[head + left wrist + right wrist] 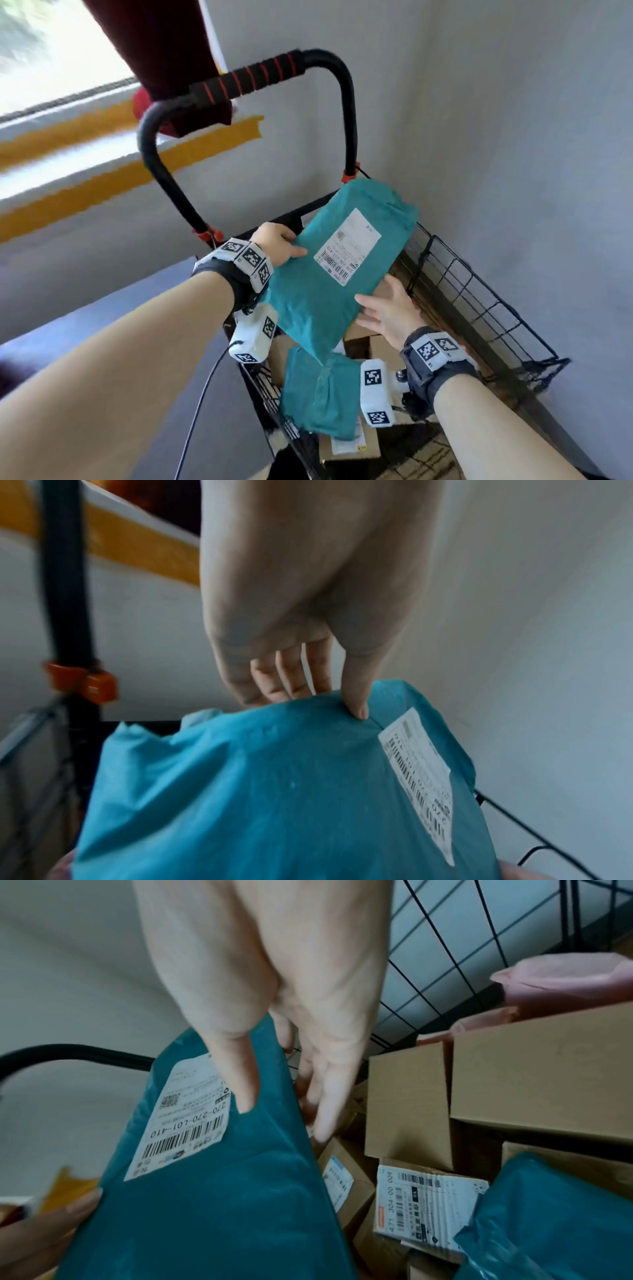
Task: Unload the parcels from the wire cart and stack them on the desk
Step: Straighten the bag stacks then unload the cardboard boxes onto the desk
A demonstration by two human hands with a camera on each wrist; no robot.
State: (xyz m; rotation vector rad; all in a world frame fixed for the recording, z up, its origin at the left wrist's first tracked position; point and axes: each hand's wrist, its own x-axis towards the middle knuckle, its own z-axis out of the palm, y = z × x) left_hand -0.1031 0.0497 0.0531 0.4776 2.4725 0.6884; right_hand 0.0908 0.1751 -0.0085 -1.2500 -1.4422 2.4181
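I hold a teal plastic parcel with a white shipping label tilted above the black wire cart. My left hand grips its left edge, thumb on the face and fingers behind. At the right edge my right hand pinches it, thumb on top and fingers underneath. In the cart lie a second teal parcel, several cardboard boxes and a pink parcel.
The cart's black handle with a red-striped grip arches over the far end. A grey wall stands close behind and to the right of the cart. A window and a dark red curtain are at the upper left. A dark grey-blue surface lies left of the cart.
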